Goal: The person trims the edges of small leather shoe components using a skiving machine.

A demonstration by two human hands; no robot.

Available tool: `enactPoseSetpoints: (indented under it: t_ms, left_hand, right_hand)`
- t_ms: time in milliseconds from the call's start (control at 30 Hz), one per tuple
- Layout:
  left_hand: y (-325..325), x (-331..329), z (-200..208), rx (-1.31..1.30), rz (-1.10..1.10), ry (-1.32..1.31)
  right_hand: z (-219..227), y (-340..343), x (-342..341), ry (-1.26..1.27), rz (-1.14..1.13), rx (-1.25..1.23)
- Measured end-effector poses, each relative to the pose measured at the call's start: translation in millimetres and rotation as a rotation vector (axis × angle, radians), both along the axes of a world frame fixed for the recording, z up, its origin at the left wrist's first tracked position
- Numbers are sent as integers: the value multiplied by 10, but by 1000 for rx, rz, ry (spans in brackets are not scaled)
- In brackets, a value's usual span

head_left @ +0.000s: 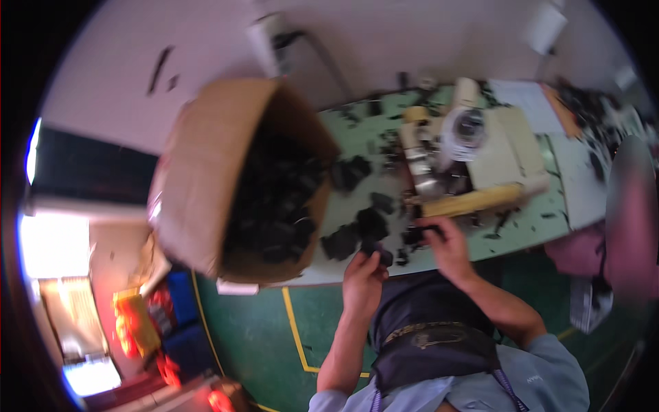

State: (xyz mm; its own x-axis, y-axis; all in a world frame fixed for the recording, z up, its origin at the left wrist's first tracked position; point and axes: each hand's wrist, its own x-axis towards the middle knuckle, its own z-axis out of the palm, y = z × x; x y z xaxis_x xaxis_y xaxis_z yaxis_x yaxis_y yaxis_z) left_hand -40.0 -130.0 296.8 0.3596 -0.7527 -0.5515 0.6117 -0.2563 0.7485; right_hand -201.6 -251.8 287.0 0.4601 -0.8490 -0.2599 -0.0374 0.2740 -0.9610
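Observation:
A dark rounded piece (pixel 377 253) is pinched between the thumb and fingers of my left hand (pixel 363 280), over the near edge of the table. My right hand (pixel 449 251) is closed on a small black piece (pixel 417 235), just in front of a machine with a yellow bar (pixel 473 200). Blur hides the exact kind of both pieces. Several black parts (pixel 342 240) lie on the tabletop beyond my left hand. To the left a cardboard box (pixel 195 165) rests on its side, its opening toward the machine, with many black parts (pixel 274 199) inside.
The machine with metal cylinders (pixel 424 172) stands on the light green table (pixel 357 199). Black scraps are scattered around it. White papers (pixel 525 103) and a tangled dark pile (pixel 594 113) lie at the right. A grey rounded object (pixel 630 178) rises at the right edge.

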Motion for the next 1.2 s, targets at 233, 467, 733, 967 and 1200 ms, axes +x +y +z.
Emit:
enactPoseSetpoints:
  t_ms: [233, 467, 733, 967, 1200]
  left_hand:
    - [-396, -518, 53, -18, 213, 410]
    - [-443, -687, -21, 5, 99, 317]
    - [-322, -306, 246, -110, -620, -1114]
    - [-443, -237, 156, -23, -635, -632]
    - [-1010, -106, 298, -63, -662, -399]
  right_hand:
    - [32, 104, -66, 78, -88, -282]
    - [150, 44, -237, 145, 22, -408]
    - [206, -86, -455, 173, 364, -473]
    - [286, -54, -384, -112, 203, 255]
    - [262, -418, -379, -41, 48, 52]
